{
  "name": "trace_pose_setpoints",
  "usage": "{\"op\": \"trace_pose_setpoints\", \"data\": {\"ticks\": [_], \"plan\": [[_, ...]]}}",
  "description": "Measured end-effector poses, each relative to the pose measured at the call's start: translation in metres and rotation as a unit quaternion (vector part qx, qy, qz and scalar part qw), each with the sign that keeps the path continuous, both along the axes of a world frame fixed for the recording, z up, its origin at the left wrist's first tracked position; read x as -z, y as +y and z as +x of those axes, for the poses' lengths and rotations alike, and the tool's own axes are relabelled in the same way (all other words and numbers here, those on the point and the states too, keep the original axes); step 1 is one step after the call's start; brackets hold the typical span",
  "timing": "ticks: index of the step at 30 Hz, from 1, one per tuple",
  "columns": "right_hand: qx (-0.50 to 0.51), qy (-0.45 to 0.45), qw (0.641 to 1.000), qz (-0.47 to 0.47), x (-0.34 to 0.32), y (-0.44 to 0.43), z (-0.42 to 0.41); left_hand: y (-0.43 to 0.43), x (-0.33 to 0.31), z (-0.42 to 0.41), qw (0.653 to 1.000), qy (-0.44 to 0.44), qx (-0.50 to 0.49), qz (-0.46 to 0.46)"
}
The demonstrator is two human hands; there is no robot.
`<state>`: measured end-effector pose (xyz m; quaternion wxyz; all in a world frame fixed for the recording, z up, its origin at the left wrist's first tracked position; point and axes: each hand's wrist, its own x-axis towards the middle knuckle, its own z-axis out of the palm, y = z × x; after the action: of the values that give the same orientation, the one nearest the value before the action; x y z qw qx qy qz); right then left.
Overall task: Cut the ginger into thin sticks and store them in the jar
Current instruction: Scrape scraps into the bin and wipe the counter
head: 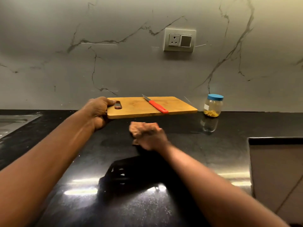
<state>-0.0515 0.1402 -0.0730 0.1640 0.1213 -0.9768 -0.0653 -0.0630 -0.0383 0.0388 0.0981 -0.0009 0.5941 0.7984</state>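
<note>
Right hand (148,136) blurs below the board (141,106), clenched or not I cannot tell; my left fingers (109,102) clamp its handle end, knife (156,105) slantwise on top, jar (213,105) beyond its right end

Two hands at mid-frame: left hand (98,112), right hand (148,136). One cutting board (139,106), one knife (157,106) and one jar (213,105) lie across the centre. One socket plate (180,40) sits upper right of centre.

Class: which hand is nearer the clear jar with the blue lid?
Right. The right hand is over the black counter, left of the jar; the left hand grips the wooden board's handle end, farther left.
</note>
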Motion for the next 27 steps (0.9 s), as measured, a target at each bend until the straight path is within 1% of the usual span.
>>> {"op": "trace_pose_setpoints", "data": {"ticks": [1,3,5,6,7,8,11,12,13,15,17,19,20,21,22,23,24,25,26,27], "plan": [[0.044,-0.025,0.999,0.01,0.004,0.041,0.0,0.0,-0.001,0.001,1.0,-0.001,-0.002,0.003],[0.166,-0.069,0.983,-0.024,0.008,0.125,0.015,-0.001,-0.002,0.004,1.0,-0.002,-0.001,0.005],[0.284,-0.068,0.952,-0.095,0.011,0.195,0.042,-0.001,-0.003,0.007,1.0,-0.006,0.004,0.01],[0.338,-0.069,0.929,-0.134,0.011,0.219,0.055,-0.001,-0.003,0.008,1.0,-0.009,0.006,0.012],[0.38,-0.077,0.907,-0.162,0.01,0.232,0.068,0.0,-0.003,0.01,1.0,-0.01,0.008,0.012],[0.404,-0.084,0.894,-0.175,0.01,0.238,0.075,0.002,-0.003,0.013,1.0,-0.01,0.01,0.012],[0.437,-0.095,0.875,-0.185,0.004,0.213,0.07,0.003,-0.004,0.023,1.0,-0.013,0.01,0.022],[0.435,-0.099,0.875,-0.186,0.003,0.196,0.061,0.003,-0.004,0.026,1.0,-0.012,0.01,0.02],[0.416,-0.1,0.886,-0.178,0.003,0.173,0.051,0.002,-0.004,0.029,1.0,-0.012,0.01,0.017],[0.322,-0.078,0.932,-0.149,0.009,0.112,0.033,0.001,-0.004,0.035,1.0,-0.012,0.008,0.013],[0.223,-0.043,0.964,-0.141,0.013,0.034,0.026,-0.001,-0.005,0.04,1.0,-0.01,0.007,0.015],[0.134,-0.025,0.989,-0.064,0.007,-0.05,0.03,-0.003,-0.008,0.044,1.0,-0.008,0.011,0.014],[0.102,-0.014,0.994,-0.041,0.003,-0.09,0.038,-0.004,-0.009,0.045,1.0,-0.008,0.013,0.01],[0.066,-0.018,0.997,-0.048,0.0,-0.123,0.046,-0.005,-0.01,0.047,1.0,-0.008,0.015,0.006],[0.048,-0.053,0.995,-0.067,0.001,-0.147,0.052,-0.006,-0.011,0.048,1.0,-0.005,0.014,0.004],[0.04,-0.106,0.989,-0.095,0.002,-0.162,0.056,-0.006,-0.012,0.049,1.0,-0.002,0.011,0.0],[0.034,-0.148,0.982,-0.115,0.003,-0.166,0.06,-0.006,-0.013,0.049,1.0,0.002,0.009,-0.006],[0.019,-0.149,0.981,-0.123,0.005,-0.157,0.064,-0.006,-0.013,0.051,1.0,0.003,0.012,-0.01],[-0.004,-0.113,0.986,-0.119,0.006,-0.143,0.068,-0.004,-0.014,0.051,1.0,0.002,0.017,-0.01],[-0.024,-0.059,0.993,-0.101,0.005,-0.12,0.074,-0.003,-0.013,0.053,1.0,0.0,0.024,-0.007]]}}
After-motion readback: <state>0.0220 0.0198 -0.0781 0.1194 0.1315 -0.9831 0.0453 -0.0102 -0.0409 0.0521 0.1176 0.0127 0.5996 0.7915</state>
